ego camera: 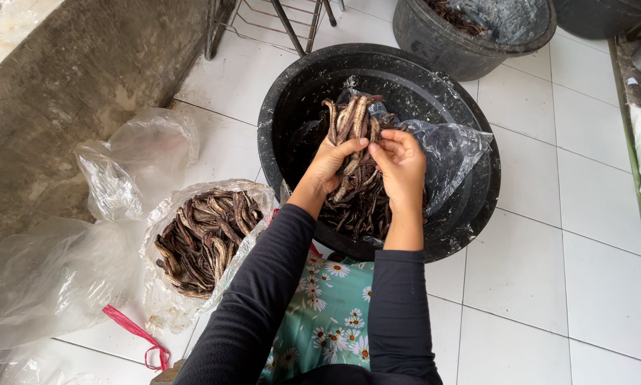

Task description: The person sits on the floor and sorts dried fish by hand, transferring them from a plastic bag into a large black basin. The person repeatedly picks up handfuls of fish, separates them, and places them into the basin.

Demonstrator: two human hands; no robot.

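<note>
I see both arms in black sleeves reaching forward, wrists bare. My left hand [331, 162] and right hand [401, 167] meet, fingers [355, 145] curled closed, gripping.

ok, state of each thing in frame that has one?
left hand: gripping a bundle of dried pods
right hand: pinching the same bundle
clear bag in black basin: open, draped over the pods
bag of pods on floor: open, full
red tie: loose on the tiles

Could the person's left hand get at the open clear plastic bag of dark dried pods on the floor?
Probably yes: the left hand grips a pod bundle, but nothing blocks the bag.
</note>
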